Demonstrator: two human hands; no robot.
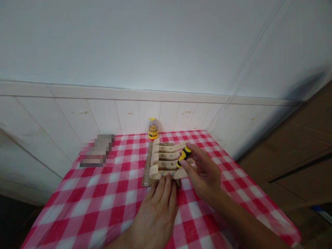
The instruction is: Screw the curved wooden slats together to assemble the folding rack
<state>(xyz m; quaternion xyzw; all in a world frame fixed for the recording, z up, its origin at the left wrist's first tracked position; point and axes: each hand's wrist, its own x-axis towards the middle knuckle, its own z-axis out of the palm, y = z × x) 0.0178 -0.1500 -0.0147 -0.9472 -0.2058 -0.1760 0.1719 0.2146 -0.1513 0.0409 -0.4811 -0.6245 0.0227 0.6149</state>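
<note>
My right hand (203, 169) is closed around a yellow and black screwdriver (183, 156), tilted with its tip down by a screw on the nearest slat of a wooden rack (155, 157). Pale slats with curled left ends make up this rack, and pairs of screws show along them. Under it lies a brown board or wrapped piece (145, 178), partly hidden. My left hand (158, 211) rests with fingers stretched forward, fingertips against the near edge of the rack. The screwdriver's tip is too small to tell whether it sits in the screw.
A clear, yellow-based container of bits (153, 128) stands at the back by the white panelled wall (103, 114). On the left of the red checked tablecloth (103, 200) is a blurred-out flat object (97, 151). Brown wooden furniture (293, 166) stands at the right.
</note>
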